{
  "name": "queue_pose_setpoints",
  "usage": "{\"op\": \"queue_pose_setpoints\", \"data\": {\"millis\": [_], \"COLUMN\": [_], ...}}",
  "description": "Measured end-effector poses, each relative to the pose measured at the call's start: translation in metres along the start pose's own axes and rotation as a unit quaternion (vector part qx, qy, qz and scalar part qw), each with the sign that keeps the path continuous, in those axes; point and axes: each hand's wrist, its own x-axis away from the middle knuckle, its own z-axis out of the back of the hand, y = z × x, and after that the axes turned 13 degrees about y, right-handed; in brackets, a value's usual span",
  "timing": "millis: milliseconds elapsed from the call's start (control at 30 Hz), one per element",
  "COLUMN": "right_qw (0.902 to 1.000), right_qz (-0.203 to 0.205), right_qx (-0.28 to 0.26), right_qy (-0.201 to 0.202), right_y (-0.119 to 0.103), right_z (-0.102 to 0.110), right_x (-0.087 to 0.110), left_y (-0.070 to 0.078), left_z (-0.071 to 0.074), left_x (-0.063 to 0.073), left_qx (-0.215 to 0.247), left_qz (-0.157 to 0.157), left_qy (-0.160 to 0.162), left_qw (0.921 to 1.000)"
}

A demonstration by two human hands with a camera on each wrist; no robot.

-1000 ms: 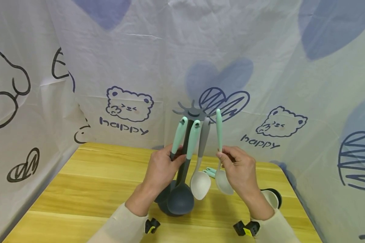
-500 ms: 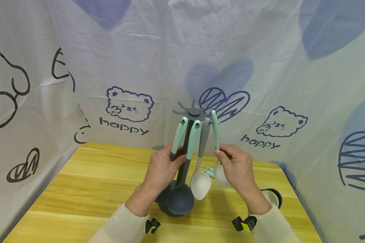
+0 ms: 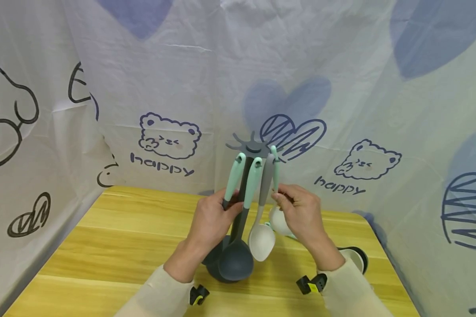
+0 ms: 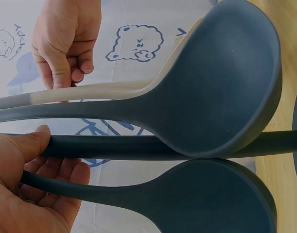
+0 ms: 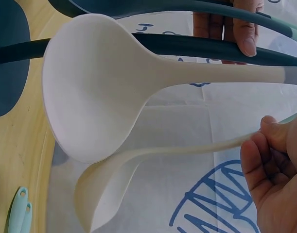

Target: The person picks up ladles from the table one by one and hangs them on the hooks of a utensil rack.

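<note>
A dark rotary utensil stand (image 3: 254,147) with hooks rises from the table. My left hand (image 3: 209,220) grips its pole (image 4: 109,146), thumb on the near side. Two dark ladles with mint handles hang there; one ladle (image 3: 236,262) faces me, and the other ladle's handle (image 4: 85,190) crosses my left palm. Beside them hangs a white ladle with a grey handle (image 3: 261,242). My right hand (image 3: 304,215) pinches a second white ladle (image 5: 109,187), mint-handled, just below its handle. Its handle top is by the hooks, partly behind the grey handle; whether it is hooked I cannot tell.
A dark and a white round-rimmed piece (image 3: 354,259) lie nested at the table's right. Mint handles (image 5: 19,211) of other utensils lie on the wooden table (image 3: 115,246) behind the stand. A printed cloth (image 3: 206,97) hangs behind and at both sides.
My right hand has moved left and slightly up with the mint-handled white ladle, bringing its handle top to the stand's hooks. My left hand keeps its place on the pole.
</note>
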Motion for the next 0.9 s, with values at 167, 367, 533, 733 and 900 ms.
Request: {"op": "queue_pose_setpoints", "data": {"millis": [167,367,533,733,900], "right_qw": [0.9998,0.9984,0.9942,0.9914,0.9963], "right_qz": [-0.012,-0.018,-0.041,-0.062,0.003], "right_qx": [-0.006,-0.03,-0.059,-0.072,-0.044], "right_qy": [-0.012,-0.045,-0.08,-0.09,-0.074], "right_y": [0.0002,0.0003,-0.0003,-0.0037,-0.0057], "right_z": [-0.0033,-0.002,0.0001,-0.0014,-0.0065], "right_x": [-0.0013,-0.0021,-0.0006,0.0029,0.003], "left_y": [-0.0008,-0.002,-0.0011,-0.0004,-0.0008], "left_z": [-0.0008,-0.001,-0.001,-0.0013,-0.0006], "left_x": [0.0004,0.0004,0.0004,-0.0007,-0.0011], "left_qx": [-0.003,-0.006,-0.016,-0.037,-0.047], "left_qz": [-0.005,-0.005,-0.011,-0.028,-0.03], "left_qy": [0.001,-0.001,0.0,0.012,0.019], "left_qw": [1.0,1.0,0.9998,0.9989,0.9983]}}
